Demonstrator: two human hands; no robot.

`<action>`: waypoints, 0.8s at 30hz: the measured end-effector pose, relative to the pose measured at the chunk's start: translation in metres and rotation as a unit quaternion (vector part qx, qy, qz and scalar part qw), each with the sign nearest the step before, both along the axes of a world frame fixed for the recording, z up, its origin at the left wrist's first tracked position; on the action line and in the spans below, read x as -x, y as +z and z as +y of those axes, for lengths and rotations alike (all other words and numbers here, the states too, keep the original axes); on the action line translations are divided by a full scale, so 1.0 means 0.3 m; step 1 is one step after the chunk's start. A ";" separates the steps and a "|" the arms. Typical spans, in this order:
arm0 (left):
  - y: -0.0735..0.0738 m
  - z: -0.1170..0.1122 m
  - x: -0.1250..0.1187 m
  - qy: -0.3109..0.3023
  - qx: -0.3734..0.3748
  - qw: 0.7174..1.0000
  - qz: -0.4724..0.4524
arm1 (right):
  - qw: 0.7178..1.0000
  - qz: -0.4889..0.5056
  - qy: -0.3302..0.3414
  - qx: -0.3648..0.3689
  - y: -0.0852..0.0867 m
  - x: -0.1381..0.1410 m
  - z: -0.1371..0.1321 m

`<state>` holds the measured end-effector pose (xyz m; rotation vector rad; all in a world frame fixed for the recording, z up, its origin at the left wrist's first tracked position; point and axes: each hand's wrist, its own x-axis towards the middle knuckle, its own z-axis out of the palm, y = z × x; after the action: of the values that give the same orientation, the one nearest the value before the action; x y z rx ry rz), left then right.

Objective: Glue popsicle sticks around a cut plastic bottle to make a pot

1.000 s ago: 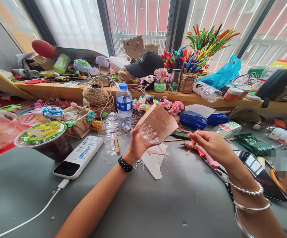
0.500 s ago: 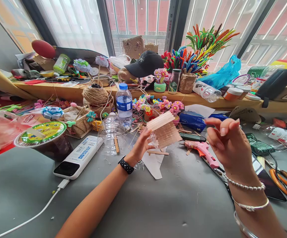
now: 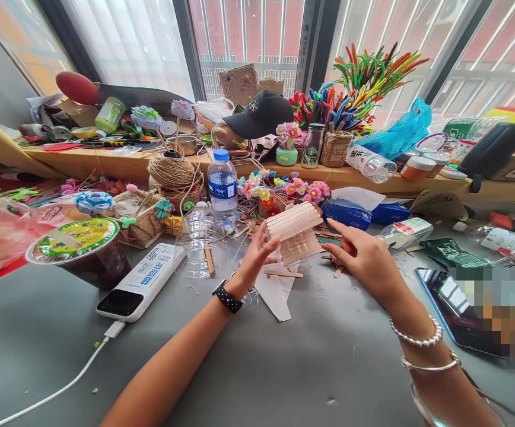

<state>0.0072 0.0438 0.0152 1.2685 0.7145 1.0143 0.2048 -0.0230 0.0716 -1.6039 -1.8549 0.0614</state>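
Note:
My left hand [image 3: 253, 261] grips a clear cut plastic cup clad with wooden popsicle sticks [image 3: 293, 232], held just above the grey table. My right hand [image 3: 364, 260] is beside its right edge, fingers spread, index finger stretched toward the sticks, holding nothing. Under this hand lies the pink glue gun, mostly hidden. A loose popsicle stick [image 3: 283, 274] and a white paper scrap [image 3: 277, 293] lie under the cup.
A clear bottle half [image 3: 199, 240], a water bottle [image 3: 222, 187], a twine spool [image 3: 172, 171] and a white power bank [image 3: 140, 281] stand at left. A phone [image 3: 444, 296] lies at right. The wooden shelf [image 3: 119, 161] behind is crowded with craft flowers, pipe cleaners and a black cap [image 3: 261, 114].
My left hand turned the cup so its stick-covered side faces me. My right hand let go of the pink glue gun, rose, then came down beside the cup.

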 end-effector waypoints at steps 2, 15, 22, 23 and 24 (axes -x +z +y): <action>-0.001 0.001 0.000 0.003 0.002 1.000 0.001 | 1.000 -0.002 0.022 0.012 0.001 0.001 -0.003; 0.008 -0.019 -0.006 0.013 -0.018 1.000 0.015 | 0.967 0.234 0.038 0.091 -0.012 0.016 0.001; -0.004 -0.008 -0.004 0.015 0.000 1.000 0.027 | 0.884 0.448 0.128 0.049 0.017 0.008 -0.024; -0.004 -0.008 -0.004 0.017 0.005 0.999 0.030 | 0.872 0.468 0.142 0.038 0.021 0.010 -0.027; -0.004 -0.007 -0.005 0.019 0.009 0.999 0.031 | 0.862 0.483 0.152 0.034 0.024 0.012 -0.029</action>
<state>0.0086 0.0416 0.0139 1.2792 0.7968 0.9998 0.2013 -0.0318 0.0789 -0.9753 -1.2536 0.9066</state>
